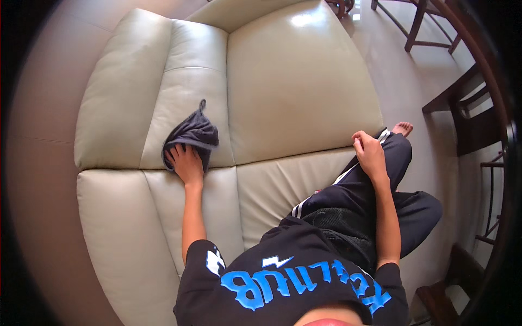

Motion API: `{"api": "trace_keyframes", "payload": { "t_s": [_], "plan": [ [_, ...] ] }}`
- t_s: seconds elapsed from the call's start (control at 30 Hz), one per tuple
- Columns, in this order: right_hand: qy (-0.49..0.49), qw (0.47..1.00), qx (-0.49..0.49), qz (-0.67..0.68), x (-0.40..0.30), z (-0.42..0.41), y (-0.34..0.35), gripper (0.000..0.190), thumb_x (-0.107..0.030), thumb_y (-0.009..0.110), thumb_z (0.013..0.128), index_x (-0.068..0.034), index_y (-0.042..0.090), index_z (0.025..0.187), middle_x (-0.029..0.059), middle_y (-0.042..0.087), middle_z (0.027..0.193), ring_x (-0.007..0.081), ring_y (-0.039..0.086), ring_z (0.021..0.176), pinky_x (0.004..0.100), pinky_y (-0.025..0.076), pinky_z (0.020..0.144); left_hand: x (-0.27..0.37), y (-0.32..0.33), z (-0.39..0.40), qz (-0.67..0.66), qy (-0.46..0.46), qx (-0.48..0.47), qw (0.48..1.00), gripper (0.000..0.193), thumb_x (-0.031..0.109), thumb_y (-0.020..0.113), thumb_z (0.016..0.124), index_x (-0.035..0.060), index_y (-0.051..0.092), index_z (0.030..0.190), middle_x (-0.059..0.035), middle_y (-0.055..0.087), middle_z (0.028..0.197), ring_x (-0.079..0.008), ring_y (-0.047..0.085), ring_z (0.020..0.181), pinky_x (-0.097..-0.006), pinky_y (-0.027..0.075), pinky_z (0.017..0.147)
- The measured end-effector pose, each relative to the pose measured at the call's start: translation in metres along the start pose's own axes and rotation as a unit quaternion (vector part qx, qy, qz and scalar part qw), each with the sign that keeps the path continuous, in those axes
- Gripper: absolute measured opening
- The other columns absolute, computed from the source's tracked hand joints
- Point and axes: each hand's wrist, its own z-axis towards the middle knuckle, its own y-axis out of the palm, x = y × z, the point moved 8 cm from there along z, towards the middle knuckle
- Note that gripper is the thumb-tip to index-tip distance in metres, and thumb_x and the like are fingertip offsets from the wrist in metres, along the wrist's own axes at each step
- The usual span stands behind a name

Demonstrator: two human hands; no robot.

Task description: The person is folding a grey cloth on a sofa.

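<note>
My left hand lies on a dark grey cloth with a hanging loop, its fingertips tucked under a folded flap. The cloth rests against the backrest of a cream leather-look sofa, just above the seam between two sections. Loosely curled and with nothing seen in it, my right hand is by the front edge of the seat cushion, over my dark trouser leg. What its fingertips touch is hard to tell.
Tiled floor runs behind the sofa on the left. Along the right side stand dark wooden furniture legs and a dark wooden chair. A sofa armrest rises at the far end. My bare foot shows past the seat.
</note>
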Motion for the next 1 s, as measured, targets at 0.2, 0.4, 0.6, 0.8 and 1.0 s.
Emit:
{"api": "trace_keyframes", "payload": {
  "t_s": [0.2, 0.4, 0.6, 0.8, 1.0],
  "plan": [
    [-0.022, 0.999, 0.002, -0.032, -0.004, -0.012, -0.003, 0.015, -0.015, 0.058, 0.096, -0.003, 0.066, 0.100, 0.0179, 0.072, 0.095, 0.0372, 0.070, 0.090, 0.0464, 0.055, 0.079, -0.004, 0.043, 0.011, -0.066, -0.082, 0.016, 0.994, 0.043, 0.029, 0.059, 0.094, 0.0008, 0.062, 0.126, -0.0197, 0.061, 0.124, -0.0425, 0.052, 0.121, -0.0651, 0.027, 0.116],
    [-0.006, 0.994, -0.057, -0.092, -0.003, 0.004, 0.024, 0.016, -0.014, 0.058, 0.096, -0.001, 0.065, 0.102, 0.0199, 0.070, 0.092, 0.0372, 0.069, 0.088, 0.0466, 0.053, 0.078, 0.007, 0.043, 0.032, -0.073, -0.098, -0.011, 0.992, 0.043, 0.031, 0.057, 0.095, 0.0020, 0.061, 0.127, -0.0191, 0.057, 0.134, -0.0422, 0.046, 0.132, -0.0530, 0.034, 0.119],
    [0.003, 0.991, -0.082, -0.102, -0.005, 0.027, 0.046, 0.016, -0.016, 0.060, 0.096, 0.000, 0.062, 0.098, 0.0227, 0.069, 0.088, 0.0411, 0.068, 0.086, 0.0500, 0.053, 0.077, 0.026, 0.073, 0.108, -0.075, -0.038, -0.052, 0.995, 0.042, 0.025, 0.054, 0.097, 0.0015, 0.058, 0.131, -0.0183, 0.053, 0.139, -0.0371, 0.044, 0.137, -0.0512, 0.056, 0.098],
    [0.007, 0.991, -0.073, -0.114, -0.006, 0.027, 0.046, 0.015, -0.015, 0.061, 0.095, 0.000, 0.061, 0.093, 0.0222, 0.069, 0.086, 0.0412, 0.068, 0.083, 0.0494, 0.052, 0.075, 0.048, 0.085, 0.161, -0.059, -0.003, -0.025, 0.998, 0.036, 0.019, 0.055, 0.097, -0.0023, 0.061, 0.125, -0.0176, 0.057, 0.134, -0.0353, 0.050, 0.132, -0.0517, 0.055, 0.099],
    [0.020, 0.990, -0.065, -0.126, -0.013, 0.029, 0.045, 0.015, -0.015, 0.061, 0.094, 0.000, 0.061, 0.091, 0.0225, 0.069, 0.085, 0.0418, 0.068, 0.080, 0.0498, 0.053, 0.073, 0.087, 0.162, 0.263, -0.082, 0.047, -0.065, 0.993, 0.039, 0.026, 0.051, 0.100, 0.0084, 0.060, 0.134, -0.0145, 0.057, 0.138, -0.0321, 0.048, 0.136, -0.0527, 0.053, 0.100]
  ]
}}
